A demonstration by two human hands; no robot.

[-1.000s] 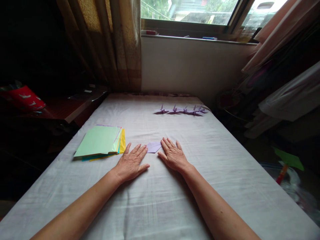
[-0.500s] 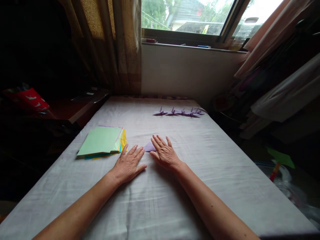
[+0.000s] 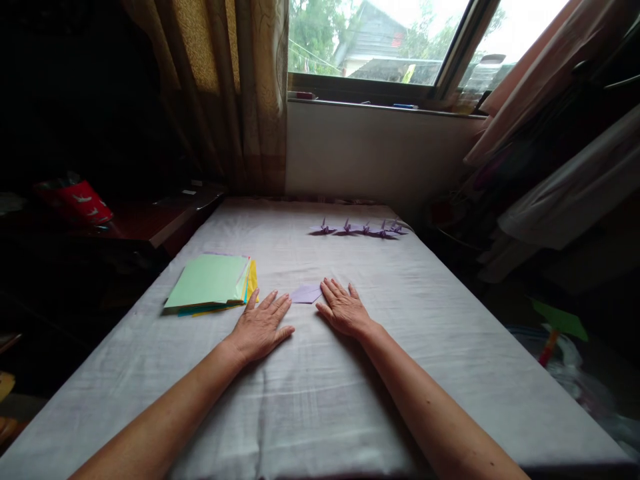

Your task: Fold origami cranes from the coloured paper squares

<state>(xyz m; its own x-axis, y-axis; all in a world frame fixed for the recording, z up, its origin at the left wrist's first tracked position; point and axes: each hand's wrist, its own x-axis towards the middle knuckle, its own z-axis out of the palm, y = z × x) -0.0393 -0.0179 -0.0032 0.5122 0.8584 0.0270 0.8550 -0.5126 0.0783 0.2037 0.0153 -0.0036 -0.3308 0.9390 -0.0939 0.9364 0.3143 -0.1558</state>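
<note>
While no writing is legible, left hand [image 3: 261, 327] and right hand [image 3: 345, 309] lie flat, flanking purple paper [image 3: 306, 294].

Left hand [image 3: 261, 325] flat, palm down, right hand [image 3: 345, 310] likewise, forearms outstretched

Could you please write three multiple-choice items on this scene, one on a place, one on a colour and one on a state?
1. Where does the small folded purple paper lie?
A. between the two hands' fingertips
B. on the window sill
C. on the paper stack

2. What colour is the top sheet of the paper stack?
A. red
B. light green
C. black

3. How do the left hand and right hand rest?
A. clenched
B. flat on the white cloth
C. raised, holding cranes

A: it shows on the cloth between them. B: pale green faces up. B: fingers are spread, palms down.
</note>
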